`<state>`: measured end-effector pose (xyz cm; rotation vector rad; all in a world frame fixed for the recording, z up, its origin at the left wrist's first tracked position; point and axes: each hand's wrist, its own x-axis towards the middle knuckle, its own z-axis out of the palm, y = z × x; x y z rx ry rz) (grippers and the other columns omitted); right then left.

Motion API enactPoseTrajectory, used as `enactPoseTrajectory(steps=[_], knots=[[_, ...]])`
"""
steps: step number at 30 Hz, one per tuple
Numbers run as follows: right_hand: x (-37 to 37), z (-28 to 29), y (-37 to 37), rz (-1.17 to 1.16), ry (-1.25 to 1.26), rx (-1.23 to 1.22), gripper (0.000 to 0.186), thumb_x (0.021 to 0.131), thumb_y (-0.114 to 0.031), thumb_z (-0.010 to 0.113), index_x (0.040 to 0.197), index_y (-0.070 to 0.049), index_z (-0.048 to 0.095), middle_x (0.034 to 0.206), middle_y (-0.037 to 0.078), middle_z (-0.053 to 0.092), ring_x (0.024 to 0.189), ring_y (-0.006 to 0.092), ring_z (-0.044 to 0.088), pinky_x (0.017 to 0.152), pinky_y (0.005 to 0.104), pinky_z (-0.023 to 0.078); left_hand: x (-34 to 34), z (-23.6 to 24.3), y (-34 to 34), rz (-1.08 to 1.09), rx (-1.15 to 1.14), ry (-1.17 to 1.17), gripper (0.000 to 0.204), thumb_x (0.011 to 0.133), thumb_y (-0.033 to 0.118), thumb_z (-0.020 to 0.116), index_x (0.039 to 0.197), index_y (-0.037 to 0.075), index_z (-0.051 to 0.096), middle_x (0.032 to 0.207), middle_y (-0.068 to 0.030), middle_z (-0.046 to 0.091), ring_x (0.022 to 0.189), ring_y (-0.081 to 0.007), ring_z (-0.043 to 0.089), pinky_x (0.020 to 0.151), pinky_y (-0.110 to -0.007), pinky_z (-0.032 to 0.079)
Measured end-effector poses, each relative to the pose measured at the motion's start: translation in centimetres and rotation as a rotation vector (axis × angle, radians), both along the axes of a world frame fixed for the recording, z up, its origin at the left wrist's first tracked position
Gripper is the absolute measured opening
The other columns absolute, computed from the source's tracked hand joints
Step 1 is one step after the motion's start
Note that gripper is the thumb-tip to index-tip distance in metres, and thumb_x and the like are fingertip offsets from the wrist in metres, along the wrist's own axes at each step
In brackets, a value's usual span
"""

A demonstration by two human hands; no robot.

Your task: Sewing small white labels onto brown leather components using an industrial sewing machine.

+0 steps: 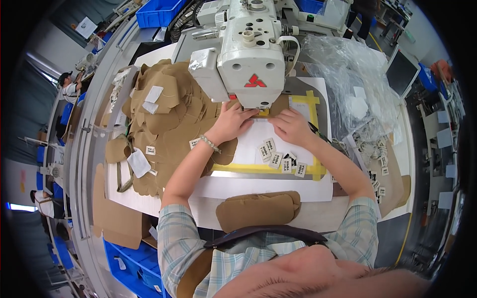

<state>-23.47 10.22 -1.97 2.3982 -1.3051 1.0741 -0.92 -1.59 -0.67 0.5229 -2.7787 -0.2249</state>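
My left hand (231, 121) lies with fingers stretched out on brown fabric under the white sewing machine's head (251, 64), left of the presser area. My right hand (290, 126) rests with fingers extended at the right edge of that area, its fingertips on a brown piece (278, 104). A small yellow part (263, 112) shows between my hands; what lies beneath my fingertips is partly hidden. Several printed fabric labels (276, 159) lie on the white sheet below my hands, inside a yellow tape border (313, 169).
A heap of brown fabric pieces (164, 94) lies left, crumpled plastic bags (348, 84) and more labels (380, 159) right. Folded brown pieces (258, 211) sit at the front edge. Blue bins (129, 263), a screen (400, 69) and two co-workers (69, 87) (42, 203) are around.
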Motion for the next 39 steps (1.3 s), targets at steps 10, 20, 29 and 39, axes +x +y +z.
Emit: enactPoseTrajectory(steps=[10, 20, 29, 39], knots=[[-0.3, -0.2, 1.0, -0.047, 0.058, 0.036, 0.019, 0.073, -0.007, 0.069, 0.092, -0.009, 0.069, 0.090, 0.002, 0.063, 0.084, 0.0207, 0.058, 0.075, 0.0346, 0.044, 0.4, 0.1, 0.6, -0.014, -0.031, -0.019, 0.045, 0.091, 0.023, 0.060, 0.135, 0.019, 0.056, 0.129, 0.0000, 0.061, 0.119, -0.0210, 0.050, 0.111, -0.049, 0.021], [-4.1, 1.4, 4.4, -0.424, 0.113, 0.248, 0.026, 0.078, -0.023, 0.072, 0.101, -0.012, 0.069, 0.103, 0.001, 0.058, 0.103, 0.0196, 0.052, 0.089, 0.0385, 0.034, 3.9, 0.6, -0.6, 0.164, -0.015, 0.065, 0.046, 0.085, 0.030, 0.067, 0.126, 0.010, 0.058, 0.120, -0.0073, 0.058, 0.119, -0.0235, 0.049, 0.106, -0.047, 0.029], [-3.8, 1.7, 3.6, -0.440, 0.067, 0.343, 0.017, 0.078, -0.021, 0.072, 0.094, -0.012, 0.073, 0.104, 0.002, 0.059, 0.104, 0.0190, 0.054, 0.088, 0.0374, 0.034, 1.9, 0.8, -0.2, 0.350, 0.125, 0.044, 0.043, 0.077, 0.035, 0.075, 0.110, 0.009, 0.065, 0.111, -0.0078, 0.060, 0.112, -0.0253, 0.049, 0.097, -0.040, 0.031], [-2.0, 0.8, 1.5, -0.546, 0.342, -0.046, 0.008, 0.086, -0.015, 0.059, 0.092, -0.012, 0.054, 0.084, 0.000, 0.061, 0.079, 0.0175, 0.058, 0.078, 0.0325, 0.037, 0.0, 0.2, 0.5, 0.425, 0.226, 0.049, 0.024, 0.084, 0.023, 0.072, 0.095, 0.003, 0.062, 0.066, -0.0051, 0.062, 0.069, -0.0235, 0.060, 0.076, -0.035, 0.041]])
